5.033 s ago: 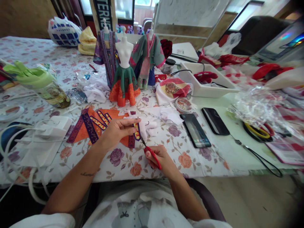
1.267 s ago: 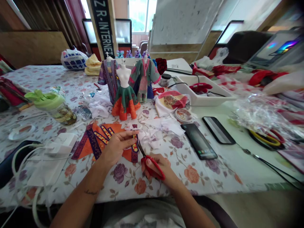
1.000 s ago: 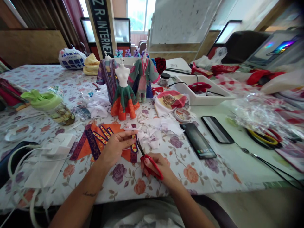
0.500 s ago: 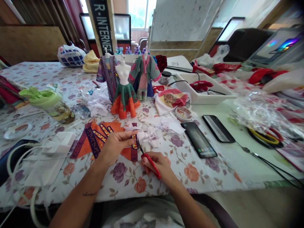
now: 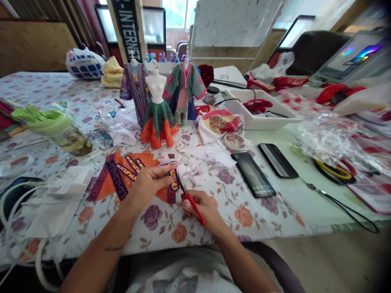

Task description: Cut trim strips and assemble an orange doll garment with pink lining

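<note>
Orange cloth [image 5: 120,175] with purple and yellow-patterned bands, spread flat on the bench [image 5: 244,215] close to its near edge. Pinched at the right end between thumb and fingers [image 5: 166,167] of the left hand [image 5: 149,185] in a narrow grip, with the patterned band [image 5: 174,184] raised a little off the surface.

Right hand [image 5: 203,205] just beside it, fingers curled tight round the red handles of small scissors [image 5: 188,200]. Dark blades angled up and away, tips at the held band. Too small to tell whether parted or closed.

Just beyond the blades, white scraps [image 5: 195,173] in a loose heap on the floral covering. Farther back, a small dress form [image 5: 157,118] in a green and orange skirt, upright, with two dressed forms close behind it.

Off to the right, a nearer phone [image 5: 253,174] and a farther phone [image 5: 277,160], both dark, face up, side by side but not touching. Behind those, a white tray [image 5: 259,122] with something red inside.

Off to the left, a white charger [image 5: 71,183] trailing pale cables. Beyond that, a green-capped jar [image 5: 58,128], well apart from both hands.
</note>
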`<control>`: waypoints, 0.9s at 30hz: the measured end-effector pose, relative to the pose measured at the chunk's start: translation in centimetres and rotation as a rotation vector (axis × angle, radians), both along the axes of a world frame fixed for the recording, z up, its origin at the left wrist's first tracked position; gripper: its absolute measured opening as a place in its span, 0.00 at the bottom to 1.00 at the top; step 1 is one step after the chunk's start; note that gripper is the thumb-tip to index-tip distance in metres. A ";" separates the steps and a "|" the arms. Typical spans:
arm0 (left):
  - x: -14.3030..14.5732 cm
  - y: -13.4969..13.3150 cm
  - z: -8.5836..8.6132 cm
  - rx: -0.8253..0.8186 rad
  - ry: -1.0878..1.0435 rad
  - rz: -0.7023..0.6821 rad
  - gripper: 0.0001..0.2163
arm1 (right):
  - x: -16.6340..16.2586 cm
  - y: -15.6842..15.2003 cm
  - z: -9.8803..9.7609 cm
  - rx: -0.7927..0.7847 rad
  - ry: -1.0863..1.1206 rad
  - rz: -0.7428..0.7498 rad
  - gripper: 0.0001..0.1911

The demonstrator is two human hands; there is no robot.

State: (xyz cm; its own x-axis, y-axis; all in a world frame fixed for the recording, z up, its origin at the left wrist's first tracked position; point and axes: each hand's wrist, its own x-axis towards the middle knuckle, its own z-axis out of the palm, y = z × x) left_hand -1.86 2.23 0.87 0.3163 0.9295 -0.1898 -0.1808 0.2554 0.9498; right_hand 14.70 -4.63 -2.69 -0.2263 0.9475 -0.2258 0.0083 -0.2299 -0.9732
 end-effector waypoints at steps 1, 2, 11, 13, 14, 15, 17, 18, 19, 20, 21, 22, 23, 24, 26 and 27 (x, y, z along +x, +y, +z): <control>0.0 0.0 0.0 0.011 0.006 0.002 0.20 | 0.0 0.0 0.0 0.002 0.004 -0.003 0.28; 0.0 0.0 -0.1 0.023 0.015 0.001 0.20 | 0.0 0.0 0.0 0.006 0.010 -0.006 0.28; -0.3 -0.1 -0.4 0.133 0.099 -0.059 0.19 | 0.3 -0.2 -0.1 0.092 0.025 -0.001 0.31; -0.3 -0.1 -0.4 0.136 0.102 -0.061 0.19 | 0.3 -0.2 0.0 0.100 0.013 0.000 0.31; -0.2 -0.1 -0.4 0.138 0.103 -0.062 0.19 | 0.3 -0.2 0.0 0.103 0.010 0.000 0.31; -0.2 -0.1 -0.4 0.141 0.105 -0.064 0.19 | 0.3 -0.2 0.0 0.105 0.012 0.001 0.31; -0.2 -0.1 -0.4 0.150 0.103 -0.070 0.20 | 0.3 -0.2 -0.1 0.111 0.016 0.003 0.31; -0.2 -0.1 -0.4 0.153 0.102 -0.073 0.20 | 0.3 -0.2 -0.1 0.114 0.014 0.003 0.31; -0.2 -0.1 -0.4 0.154 0.099 -0.076 0.20 | 0.3 -0.2 -0.1 0.118 0.010 0.002 0.31; -0.2 -0.2 -0.4 0.156 0.098 -0.078 0.20 | 0.3 -0.2 -0.1 0.122 0.004 0.001 0.31; -0.2 -0.2 -0.5 0.157 0.098 -0.081 0.20 | 0.3 -0.2 -0.1 0.126 -0.002 0.000 0.31; -0.2 -0.2 -0.5 0.160 0.098 -0.082 0.20 | 0.3 -0.1 -0.1 0.129 -0.007 -0.001 0.31; -0.2 -0.2 -0.5 0.164 0.097 -0.083 0.19 | 0.3 -0.1 0.0 0.132 -0.010 -0.004 0.31; -0.2 -0.2 -0.6 0.169 0.096 -0.084 0.19 | 0.3 -0.1 0.0 0.131 -0.014 -0.006 0.31; -0.2 -0.2 -0.6 0.182 0.092 -0.081 0.19 | 0.2 -0.2 0.0 0.129 -0.019 -0.011 0.31; -0.2 -0.2 -0.6 0.184 0.091 -0.081 0.19 | 0.2 -0.2 0.1 0.128 -0.019 -0.015 0.31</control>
